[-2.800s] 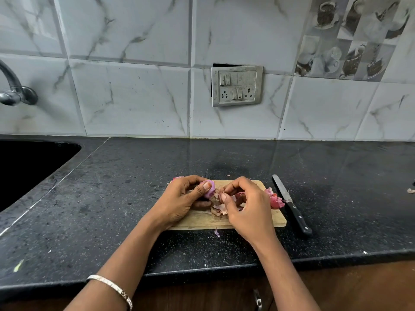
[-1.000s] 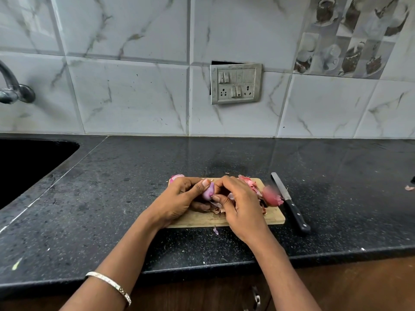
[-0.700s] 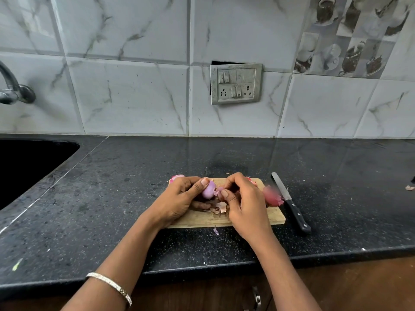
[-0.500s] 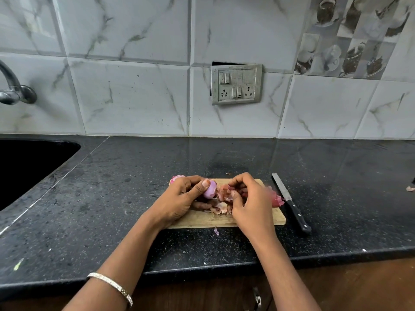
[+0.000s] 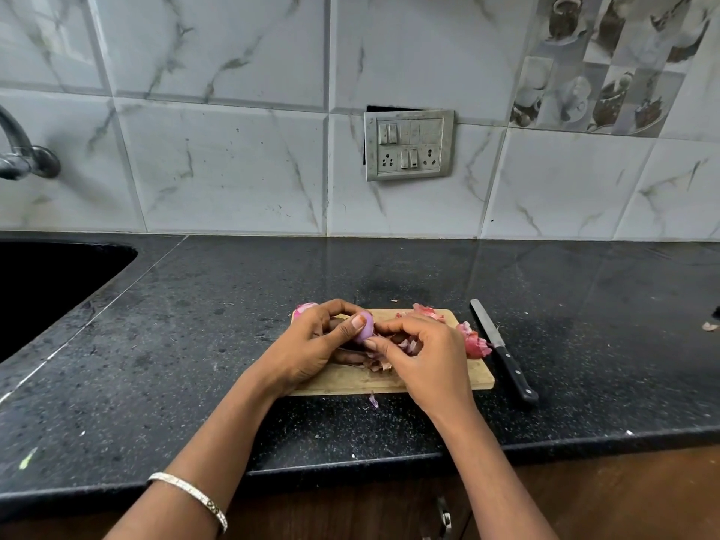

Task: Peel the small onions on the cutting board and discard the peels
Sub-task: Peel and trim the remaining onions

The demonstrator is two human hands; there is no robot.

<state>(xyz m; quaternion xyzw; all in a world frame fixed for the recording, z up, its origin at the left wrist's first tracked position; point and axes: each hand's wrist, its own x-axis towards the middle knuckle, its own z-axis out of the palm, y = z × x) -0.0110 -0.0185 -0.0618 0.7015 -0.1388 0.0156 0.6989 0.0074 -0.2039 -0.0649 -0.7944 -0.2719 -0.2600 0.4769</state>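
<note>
left hand [image 5: 311,344] grips small onion [image 5: 364,331] just above cutting board [image 5: 350,381], thumb on it. right hand [image 5: 424,352] curled, pinches same onion at side.
risk: smooth onion slips out, rolls on desk [image 5: 195,364]; peels [image 5: 471,342] at board edge fall beside knife [image 5: 502,352].
hidden: whether skin is left under fingers; second onion [image 5: 304,309] mostly behind left hand.

1. The table [image 5: 202,344] lies open left of the cutting board [image 5: 343,381], up to the sink [image 5: 46,290].
2. A knife [image 5: 502,350] lies just beside the board's right edge, where peels [image 5: 472,342] are heaped.
3. Behind the board, open table runs to the tiled wall [image 5: 233,169].
</note>
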